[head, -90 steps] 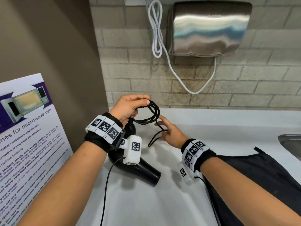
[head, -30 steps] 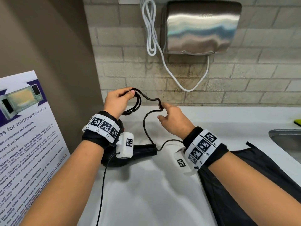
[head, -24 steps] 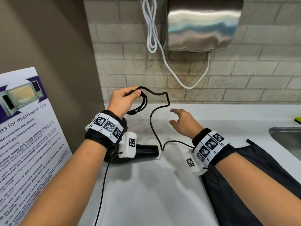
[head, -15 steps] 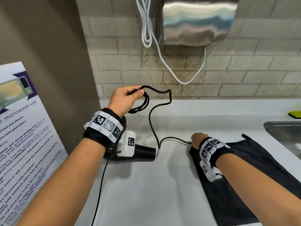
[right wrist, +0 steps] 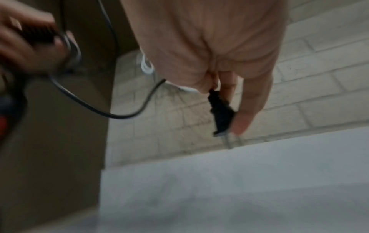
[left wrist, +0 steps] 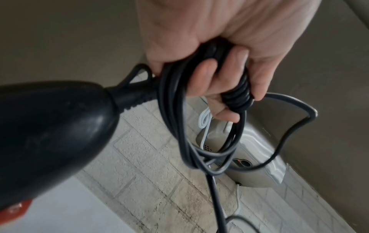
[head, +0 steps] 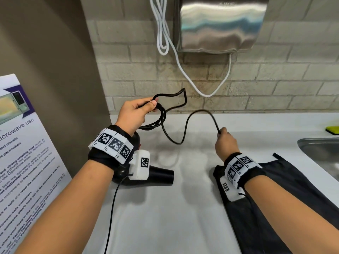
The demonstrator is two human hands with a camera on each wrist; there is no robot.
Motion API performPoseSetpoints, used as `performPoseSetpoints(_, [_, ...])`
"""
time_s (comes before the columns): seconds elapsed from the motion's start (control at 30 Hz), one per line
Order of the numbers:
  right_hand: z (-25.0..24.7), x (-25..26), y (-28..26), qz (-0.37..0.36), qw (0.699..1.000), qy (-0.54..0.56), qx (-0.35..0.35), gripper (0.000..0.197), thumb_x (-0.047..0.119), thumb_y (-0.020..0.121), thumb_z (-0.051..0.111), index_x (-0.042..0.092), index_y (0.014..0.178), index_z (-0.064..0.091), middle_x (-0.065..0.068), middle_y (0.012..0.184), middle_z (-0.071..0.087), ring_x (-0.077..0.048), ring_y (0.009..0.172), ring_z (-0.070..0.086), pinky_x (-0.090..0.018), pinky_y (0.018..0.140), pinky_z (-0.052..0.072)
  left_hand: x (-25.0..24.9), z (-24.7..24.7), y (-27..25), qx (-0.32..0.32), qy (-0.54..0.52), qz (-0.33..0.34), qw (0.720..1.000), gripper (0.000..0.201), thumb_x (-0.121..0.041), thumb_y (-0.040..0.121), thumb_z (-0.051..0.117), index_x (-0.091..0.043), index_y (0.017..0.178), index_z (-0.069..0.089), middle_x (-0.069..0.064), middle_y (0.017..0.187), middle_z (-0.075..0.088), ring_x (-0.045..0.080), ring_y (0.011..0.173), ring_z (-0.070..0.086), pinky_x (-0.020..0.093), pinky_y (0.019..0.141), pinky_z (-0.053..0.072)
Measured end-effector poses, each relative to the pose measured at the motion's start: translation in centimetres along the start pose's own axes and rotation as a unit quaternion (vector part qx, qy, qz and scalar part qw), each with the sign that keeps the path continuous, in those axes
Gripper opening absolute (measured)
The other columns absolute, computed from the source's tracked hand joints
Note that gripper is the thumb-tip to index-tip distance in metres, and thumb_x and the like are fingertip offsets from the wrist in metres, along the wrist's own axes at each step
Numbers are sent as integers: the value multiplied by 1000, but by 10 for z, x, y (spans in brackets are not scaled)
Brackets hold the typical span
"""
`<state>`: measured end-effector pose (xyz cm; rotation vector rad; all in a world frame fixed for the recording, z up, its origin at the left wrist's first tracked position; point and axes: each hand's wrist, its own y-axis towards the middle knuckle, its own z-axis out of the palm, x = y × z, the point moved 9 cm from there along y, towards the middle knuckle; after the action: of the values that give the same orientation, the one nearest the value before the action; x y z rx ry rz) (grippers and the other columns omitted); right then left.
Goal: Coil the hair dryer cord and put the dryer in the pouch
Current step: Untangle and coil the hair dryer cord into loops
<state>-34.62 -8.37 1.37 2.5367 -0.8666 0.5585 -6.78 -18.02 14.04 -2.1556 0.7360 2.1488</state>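
The black hair dryer (head: pixel 159 176) lies on the white counter (head: pixel 165 217), partly hidden under my left wrist, nozzle pointing right. My left hand (head: pixel 148 105) is raised above it and grips several coiled loops of the black cord (left wrist: pixel 179 110). A slack length of cord (head: pixel 200 110) sags between the hands. My right hand (head: pixel 222 132) pinches the cord's end, and the right wrist view shows the plug (right wrist: pixel 220 113) between its fingers. The black pouch (head: pixel 284 189) lies flat on the counter under my right forearm.
A steel hand dryer (head: pixel 220 24) with a white cable (head: pixel 163 33) hangs on the brick wall. A sink (head: pixel 319 149) sits at the right edge, with a yellow-green sponge (head: pixel 333 129) behind it. A microwave poster (head: pixel 23 143) leans at the left.
My right hand let go of the cord, dropped toward the pouch, and has come back up holding the plug end. My left hand kept its grip on the coil.
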Motion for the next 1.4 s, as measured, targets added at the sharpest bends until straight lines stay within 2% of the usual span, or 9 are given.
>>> performPoseSetpoints(0.13, [-5, 53, -23, 38, 875, 477, 72, 19, 3, 98, 33, 12, 82, 37, -13, 81, 54, -27, 53, 59, -25, 40, 50, 2, -4, 4, -23, -9, -5, 1000, 24, -12, 92, 53, -7, 114, 63, 5, 74, 61, 3, 26, 27, 9, 32, 21])
performPoseSetpoints(0.23, [-19, 109, -50, -39, 747, 649, 138, 18, -2, 95, 38, 9, 82, 41, -11, 81, 55, -17, 48, 62, -27, 51, 57, 2, -4, 4, -25, -12, -4, 1000, 23, -14, 93, 53, -10, 113, 62, 7, 77, 62, 4, 27, 32, 9, 32, 22])
performPoseSetpoints(0.37, [-34, 154, -64, -128, 703, 688, 123, 17, -9, 91, 41, 6, 83, 45, -9, 81, 62, -17, 59, 68, -28, 62, 59, 2, -3, 3, -18, -17, -3, 1000, 21, -13, 93, 53, -12, 112, 61, 7, 77, 61, 3, 27, 33, 9, 33, 22])
performPoseSetpoints(0.47, [-34, 176, -62, -153, 714, 676, 96, 24, -13, 88, 44, 9, 79, 47, -6, 83, 61, -11, 67, 67, -26, 67, 57, 2, -4, 2, -14, -22, -5, 1000, 21, -13, 92, 53, -7, 111, 63, 7, 75, 61, 1, 28, 37, 8, 33, 24])
performPoseSetpoints(0.67, [-38, 188, -53, -184, 873, 443, -89, 14, 10, 80, 68, 15, 74, 56, 5, 95, 42, -1, 83, 44, -12, 73, 37, -1, 2, -4, 13, -31, -10, 999, 22, -8, 92, 52, 0, 110, 61, 8, 79, 60, -5, 29, 43, 4, 35, 28])
performPoseSetpoints(0.87, [-46, 191, -53, -245, 790, 546, -131, 24, 3, 75, 67, 20, 65, 54, 8, 83, 41, 4, 73, 47, -10, 71, 42, 13, -8, 5, 4, -68, -39, 997, 23, -14, 92, 53, -1, 106, 65, 0, 65, 63, 1, 28, 24, 12, 32, 19])
performPoseSetpoints(0.97, [-36, 196, -51, -264, 813, 498, -146, 15, 3, 79, 65, 5, 72, 52, 7, 82, 43, 6, 74, 44, -7, 71, 39, 15, -9, 5, 23, -68, -46, 996, 23, -16, 92, 53, -2, 105, 65, -3, 64, 65, 2, 30, 23, 13, 33, 17])
performPoseSetpoints(1.2, [-2, 213, -40, -242, 839, 488, 4, 44, -10, 81, 39, 31, 96, 32, 5, 80, 55, -8, 68, 58, -18, 62, 44, 16, -7, 4, 43, -86, -56, 994, 19, -18, 92, 53, -9, 100, 67, -3, 68, 66, 3, 32, 22, 14, 35, 16])
performPoseSetpoints(1.4, [13, 189, -46, -264, 905, 326, 74, 8, 19, 98, 39, 15, 95, 46, 7, 66, 49, -6, 59, 47, -20, 61, 37, 21, -20, 8, -7, -193, -88, 977, 15, -23, 92, 51, -20, 94, 66, -4, 73, 67, 1, 31, 21, 12, 34, 17])
